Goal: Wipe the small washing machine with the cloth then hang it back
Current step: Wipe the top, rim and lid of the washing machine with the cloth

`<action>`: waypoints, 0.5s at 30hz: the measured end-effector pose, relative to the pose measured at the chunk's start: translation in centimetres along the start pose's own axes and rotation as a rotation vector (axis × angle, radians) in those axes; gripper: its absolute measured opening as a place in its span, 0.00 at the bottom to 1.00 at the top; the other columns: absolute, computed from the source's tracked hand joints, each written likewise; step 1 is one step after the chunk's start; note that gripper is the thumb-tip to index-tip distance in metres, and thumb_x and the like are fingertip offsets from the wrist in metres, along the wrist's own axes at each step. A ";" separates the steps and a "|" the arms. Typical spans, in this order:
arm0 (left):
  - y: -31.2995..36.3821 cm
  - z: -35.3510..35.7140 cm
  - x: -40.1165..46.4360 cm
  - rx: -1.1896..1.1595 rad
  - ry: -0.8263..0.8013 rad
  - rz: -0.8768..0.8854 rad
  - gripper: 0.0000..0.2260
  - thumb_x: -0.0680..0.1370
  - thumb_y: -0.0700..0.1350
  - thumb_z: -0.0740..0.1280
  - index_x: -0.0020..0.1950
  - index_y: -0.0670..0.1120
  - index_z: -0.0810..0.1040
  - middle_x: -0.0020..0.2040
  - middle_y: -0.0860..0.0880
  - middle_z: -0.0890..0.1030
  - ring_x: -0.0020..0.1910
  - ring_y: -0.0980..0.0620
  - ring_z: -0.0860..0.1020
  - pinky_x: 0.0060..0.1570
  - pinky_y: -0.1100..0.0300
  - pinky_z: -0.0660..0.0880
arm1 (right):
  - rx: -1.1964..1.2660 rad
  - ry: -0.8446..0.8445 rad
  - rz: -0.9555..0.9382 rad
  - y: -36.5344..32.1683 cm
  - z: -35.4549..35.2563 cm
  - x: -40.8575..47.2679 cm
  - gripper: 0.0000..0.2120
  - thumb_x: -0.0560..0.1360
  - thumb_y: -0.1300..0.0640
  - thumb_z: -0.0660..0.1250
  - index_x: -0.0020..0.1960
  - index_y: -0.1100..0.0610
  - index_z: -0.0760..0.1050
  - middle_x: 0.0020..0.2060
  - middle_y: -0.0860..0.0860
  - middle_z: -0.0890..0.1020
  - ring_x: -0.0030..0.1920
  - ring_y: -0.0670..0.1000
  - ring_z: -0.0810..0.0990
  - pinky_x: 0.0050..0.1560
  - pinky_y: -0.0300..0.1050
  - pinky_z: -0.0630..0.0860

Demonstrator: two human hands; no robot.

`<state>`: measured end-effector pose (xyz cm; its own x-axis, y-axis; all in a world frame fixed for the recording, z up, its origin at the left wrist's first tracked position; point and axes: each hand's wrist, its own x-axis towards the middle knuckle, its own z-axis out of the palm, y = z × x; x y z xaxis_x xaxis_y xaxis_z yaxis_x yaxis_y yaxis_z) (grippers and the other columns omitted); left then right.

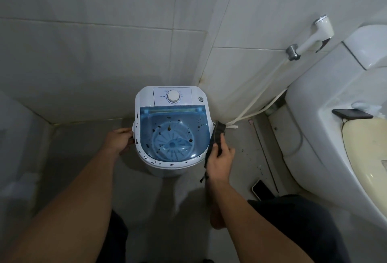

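The small white washing machine [146, 99] stands on the floor in the wall corner, seen from above. Its clear blue lid [173, 133] is closed and a white dial sits on the back panel. Dark specks dot the lid and the white rim. My left hand [119, 140] grips the handle on the machine's left side. My right hand [219, 158] holds a dark cloth [217, 135] against the machine's right edge; a frayed end hangs below the hand.
A white toilet [314, 137] fills the right side, with a dark phone [351, 114] lying on it. A bidet sprayer [312, 38] hangs on the tiled wall, its hose running down behind the machine. Another phone [261, 189] lies on the floor.
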<state>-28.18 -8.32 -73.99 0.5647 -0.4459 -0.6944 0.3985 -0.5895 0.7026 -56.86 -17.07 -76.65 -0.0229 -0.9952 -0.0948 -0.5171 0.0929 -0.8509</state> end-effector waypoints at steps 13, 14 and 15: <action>0.3 -0.2 -0.7 0.016 -0.053 -0.022 0.08 0.76 0.41 0.64 0.47 0.50 0.82 0.49 0.46 0.83 0.48 0.50 0.81 0.61 0.48 0.74 | -0.238 -0.182 -0.321 0.4 0.3 -8.6 0.25 0.80 0.55 0.66 0.74 0.37 0.67 0.61 0.49 0.69 0.53 0.41 0.72 0.57 0.43 0.77; 0.3 -0.2 -0.8 0.014 -0.058 -0.024 0.07 0.75 0.41 0.64 0.46 0.50 0.81 0.50 0.46 0.83 0.48 0.50 0.81 0.62 0.48 0.74 | -0.248 -0.173 -0.332 0.4 -0.1 -8.2 0.25 0.80 0.53 0.65 0.74 0.37 0.68 0.61 0.48 0.69 0.52 0.42 0.73 0.55 0.44 0.78; 0.3 -0.2 -0.9 0.012 -0.063 -0.022 0.07 0.75 0.41 0.65 0.46 0.50 0.82 0.50 0.46 0.83 0.48 0.50 0.81 0.62 0.48 0.73 | -0.251 -0.147 -0.319 0.5 -0.5 -7.5 0.24 0.80 0.52 0.64 0.75 0.38 0.68 0.60 0.47 0.69 0.51 0.43 0.74 0.53 0.45 0.78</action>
<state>-28.44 -7.96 -73.11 0.5091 -0.4742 -0.7183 0.4017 -0.6072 0.6856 -57.40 -9.58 -76.06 0.2843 -0.9566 0.0645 -0.6709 -0.2465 -0.6994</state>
